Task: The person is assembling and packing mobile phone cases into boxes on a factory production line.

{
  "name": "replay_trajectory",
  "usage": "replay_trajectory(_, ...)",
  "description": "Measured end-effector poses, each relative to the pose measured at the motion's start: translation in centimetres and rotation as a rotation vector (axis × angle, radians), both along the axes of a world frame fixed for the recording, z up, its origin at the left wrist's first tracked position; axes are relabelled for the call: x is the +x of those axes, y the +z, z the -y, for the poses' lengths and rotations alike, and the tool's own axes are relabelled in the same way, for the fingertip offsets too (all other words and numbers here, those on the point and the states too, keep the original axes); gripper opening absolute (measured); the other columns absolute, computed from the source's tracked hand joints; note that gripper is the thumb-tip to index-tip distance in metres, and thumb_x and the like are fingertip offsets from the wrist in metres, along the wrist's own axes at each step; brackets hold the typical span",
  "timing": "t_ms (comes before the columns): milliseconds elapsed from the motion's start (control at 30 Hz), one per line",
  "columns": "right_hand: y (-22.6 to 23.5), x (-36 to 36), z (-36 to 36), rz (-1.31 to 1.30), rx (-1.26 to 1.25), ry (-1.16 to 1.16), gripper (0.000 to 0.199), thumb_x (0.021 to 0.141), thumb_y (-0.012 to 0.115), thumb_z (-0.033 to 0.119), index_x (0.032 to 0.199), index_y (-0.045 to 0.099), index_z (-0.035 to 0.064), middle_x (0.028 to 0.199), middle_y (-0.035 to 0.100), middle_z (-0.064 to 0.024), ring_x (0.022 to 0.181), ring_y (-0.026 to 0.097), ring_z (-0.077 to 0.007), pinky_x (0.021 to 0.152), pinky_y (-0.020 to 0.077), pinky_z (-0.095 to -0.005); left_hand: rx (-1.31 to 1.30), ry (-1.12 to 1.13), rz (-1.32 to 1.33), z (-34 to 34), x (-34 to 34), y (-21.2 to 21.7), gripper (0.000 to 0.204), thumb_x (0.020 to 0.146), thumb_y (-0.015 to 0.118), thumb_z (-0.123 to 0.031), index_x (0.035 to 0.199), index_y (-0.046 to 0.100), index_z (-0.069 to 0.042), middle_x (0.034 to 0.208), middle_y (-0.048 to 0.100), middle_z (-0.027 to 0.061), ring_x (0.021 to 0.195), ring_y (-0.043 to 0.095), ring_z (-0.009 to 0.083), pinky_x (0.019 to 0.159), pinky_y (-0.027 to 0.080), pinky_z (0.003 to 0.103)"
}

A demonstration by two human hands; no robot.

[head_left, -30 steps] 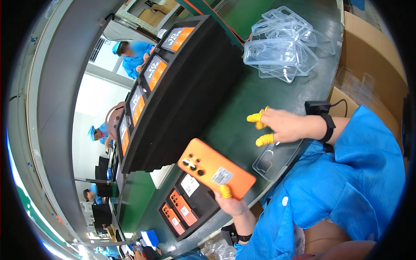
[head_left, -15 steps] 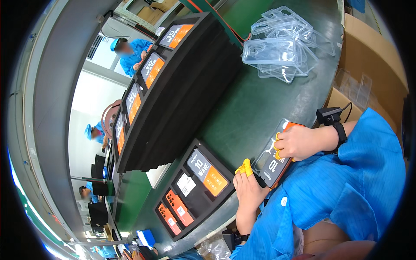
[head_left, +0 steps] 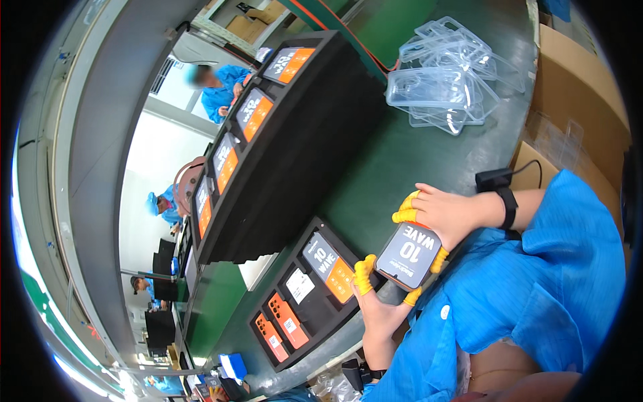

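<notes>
**Both hands on one dark grey-fronted phone with an orange edge, right of centre**

Left side of frame: long grey metal beam [head_left: 100, 147], bowed by the lens. Just right of it, three people in blue workwear, upper left [head_left: 221, 90] down to mid-left; the uppermost has both hands up near the stack edge.

Lower left: small blue box [head_left: 234, 366] on the bench.

Upper left to centre: tall stack of black foam trays [head_left: 301, 144], leaning across the view because of lens tilt. Four grey-and-orange-fronted phones show in its top layer.

Below centre: single black foam tray [head_left: 319, 312] on the green bench top [head_left: 372, 181]. In it, left to right: two orange phone-shaped pieces [head_left: 288, 320] with dark camera rings, a white label [head_left: 300, 285], one grey-and-orange-fronted phone [head_left: 328, 264].

Right of that tray: left hand [head_left: 385, 315], yellow finger covers on, thumb and fingers spread around the phone's lower end. The phone [head_left: 408, 254] is front up, tilted, lettering upside down. Right hand [head_left: 445, 218], same covers, grips its upper end. Can't tell if a clear case is around it.

Upper right: loose pile of clear plastic phone cases [head_left: 439, 87]. Far right: brown cardboard box [head_left: 579, 84], clear plastic pieces inside.
</notes>
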State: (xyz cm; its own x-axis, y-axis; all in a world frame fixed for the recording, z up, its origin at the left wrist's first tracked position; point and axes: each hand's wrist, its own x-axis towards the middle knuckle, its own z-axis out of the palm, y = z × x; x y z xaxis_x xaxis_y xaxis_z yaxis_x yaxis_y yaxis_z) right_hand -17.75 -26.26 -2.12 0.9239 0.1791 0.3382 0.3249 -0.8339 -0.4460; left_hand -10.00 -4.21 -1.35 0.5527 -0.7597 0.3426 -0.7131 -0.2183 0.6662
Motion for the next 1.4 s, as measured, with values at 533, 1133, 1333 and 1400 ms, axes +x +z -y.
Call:
replay_trajectory(533,0.9,-0.2,-2.2,0.134,0.165,-0.169,0.094,0.049,0.067,0.058,0.112,0.038,-0.0053,0.104,0.045,-0.0204,0.099,0.044,-0.0331,0.090,0.0309,-0.0439,-0.337,0.219,-0.456,1.0,-1.6,-1.2,0.024,0.074,0.061,-0.007,0.092,0.049,0.004,0.084,0.060,0.0098,0.078,0.054,0.0108,0.072,0.041,0.023)
replay_trajectory(1133,2.0,-0.3,-3.4,-0.098,0.288,-0.287,0.060,0.049,0.073,0.051,0.076,0.057,0.0005,0.068,0.059,-0.0117,0.064,0.059,-0.0225,0.059,0.0467,-0.0312,-0.470,-0.307,-0.930,-2.5,1.8,-2.9,0.067,0.066,0.071,-0.027,0.117,0.037,0.000,0.112,0.045,0.0119,0.103,0.042,0.0161,0.085,0.034,0.031)
replay_trajectory(1333,1.7,2.9,-7.5,-0.055,1.288,0.034,0.049,0.056,0.079,0.025,0.090,0.052,0.0016,0.083,0.060,-0.0042,0.075,0.055,-0.0109,0.068,0.0450,-0.0244,0.097,-0.226,-0.304,-1.3,-0.6,-3.0,0.059,0.068,0.066,-0.029,0.113,0.041,0.000,0.105,0.049,0.0220,0.100,0.047,0.0335,0.083,0.036,0.039)
replay_trajectory(1400,2.3,3.0,-8.4,-0.010,1.285,0.055,0.048,0.056,0.078,0.024,0.089,0.052,0.0021,0.082,0.060,-0.0038,0.075,0.055,-0.0100,0.068,0.0451,-0.0243,0.069,-0.080,-0.190,-1.5,-0.5,-4.2,0.040,0.070,0.062,-0.020,0.103,0.048,-0.001,0.087,0.055,0.0232,0.083,0.053,0.0378,0.072,0.041,0.043)
